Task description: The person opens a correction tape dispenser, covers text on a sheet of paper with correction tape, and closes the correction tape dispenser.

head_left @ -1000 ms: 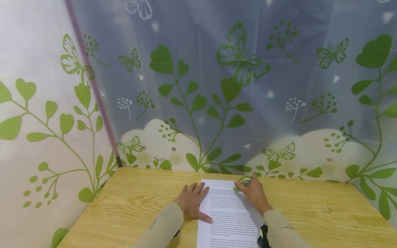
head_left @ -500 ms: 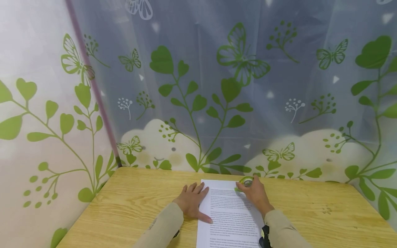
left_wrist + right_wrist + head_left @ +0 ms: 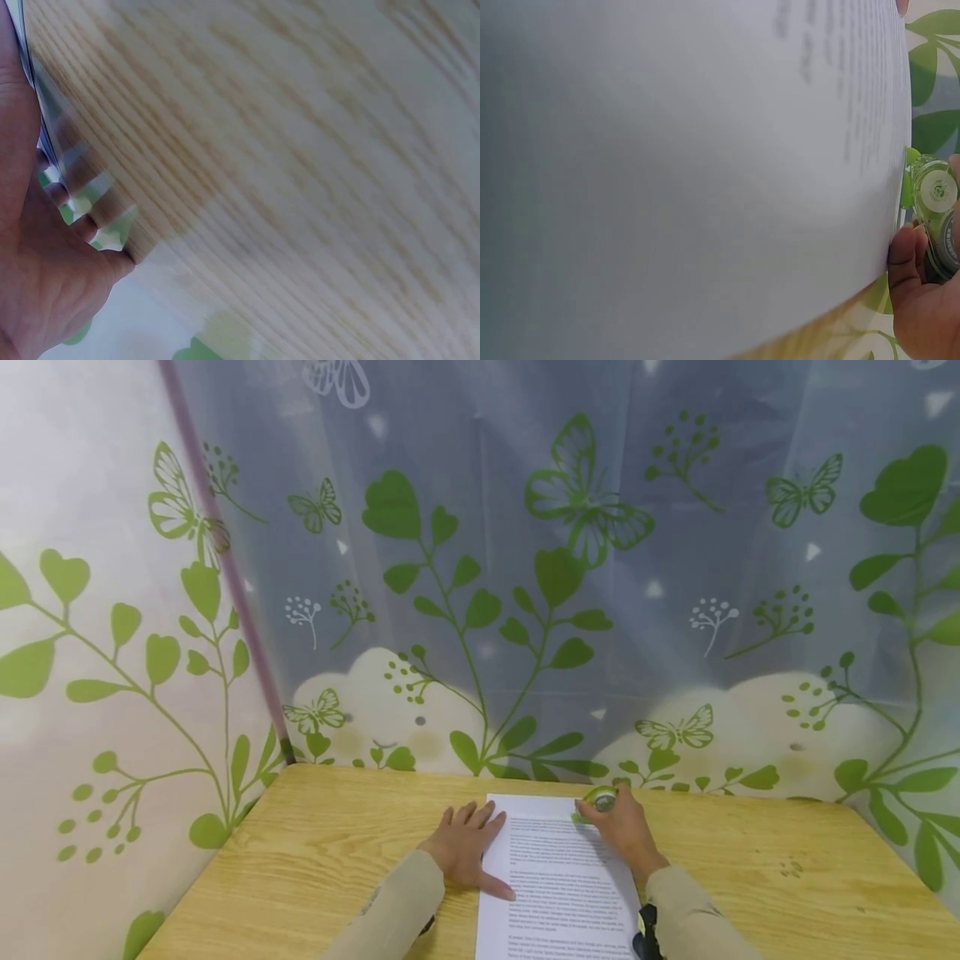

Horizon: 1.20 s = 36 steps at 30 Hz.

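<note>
A printed sheet of paper lies on the wooden table, with lines of dark text running across it. My left hand presses flat on its left edge, fingers spread and thumb reaching over the margin. At the upper right of the sheet, my right hand grips a green, see-through correction tape dispenser. Its green tip is down at the first lines of text. In the right wrist view the dispenser shows a white reel and a grey one between thumb and fingers.
The wooden table extends to both sides of the paper. Behind its far edge hangs a curtain printed with leaves, butterflies and clouds. A dark band sits at the right wrist, by the sheet's right edge.
My right hand has slid a little to the right with the correction tape dispenser, along the top of the text. The left hand and the paper have stayed put.
</note>
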Each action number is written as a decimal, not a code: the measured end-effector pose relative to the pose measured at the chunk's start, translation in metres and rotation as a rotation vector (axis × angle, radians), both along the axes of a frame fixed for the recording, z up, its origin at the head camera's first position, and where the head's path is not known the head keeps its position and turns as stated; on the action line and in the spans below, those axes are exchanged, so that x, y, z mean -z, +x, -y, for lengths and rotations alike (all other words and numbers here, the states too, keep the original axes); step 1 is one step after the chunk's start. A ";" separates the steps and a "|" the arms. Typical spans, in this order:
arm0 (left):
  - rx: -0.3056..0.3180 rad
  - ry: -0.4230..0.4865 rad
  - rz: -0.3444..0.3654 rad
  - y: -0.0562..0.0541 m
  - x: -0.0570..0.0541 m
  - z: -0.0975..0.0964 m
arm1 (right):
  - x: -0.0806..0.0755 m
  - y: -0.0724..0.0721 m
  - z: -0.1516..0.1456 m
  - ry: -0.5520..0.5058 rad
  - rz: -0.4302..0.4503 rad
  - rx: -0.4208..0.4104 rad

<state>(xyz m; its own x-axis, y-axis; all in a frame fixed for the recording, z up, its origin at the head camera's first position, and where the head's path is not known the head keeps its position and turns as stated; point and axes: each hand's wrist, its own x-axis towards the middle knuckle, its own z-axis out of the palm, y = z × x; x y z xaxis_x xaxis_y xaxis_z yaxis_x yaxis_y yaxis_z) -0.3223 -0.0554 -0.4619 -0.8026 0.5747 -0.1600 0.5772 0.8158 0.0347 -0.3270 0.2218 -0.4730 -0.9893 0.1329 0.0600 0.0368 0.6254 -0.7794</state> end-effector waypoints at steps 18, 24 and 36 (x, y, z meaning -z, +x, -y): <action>0.011 0.009 -0.004 0.000 0.002 0.000 | -0.001 0.001 -0.008 0.014 0.008 -0.007; 0.009 0.005 -0.008 0.001 0.001 0.000 | 0.000 0.000 -0.012 0.032 -0.005 0.003; 0.008 0.012 -0.014 0.000 0.001 0.001 | 0.000 -0.002 -0.016 0.043 0.008 0.001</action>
<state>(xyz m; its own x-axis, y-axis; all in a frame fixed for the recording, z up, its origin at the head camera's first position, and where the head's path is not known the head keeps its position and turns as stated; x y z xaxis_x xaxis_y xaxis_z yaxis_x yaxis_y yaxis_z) -0.3220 -0.0561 -0.4627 -0.8001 0.5828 -0.1419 0.5841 0.8108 0.0366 -0.3286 0.2375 -0.4729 -0.9897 0.1312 0.0573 0.0437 0.6581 -0.7517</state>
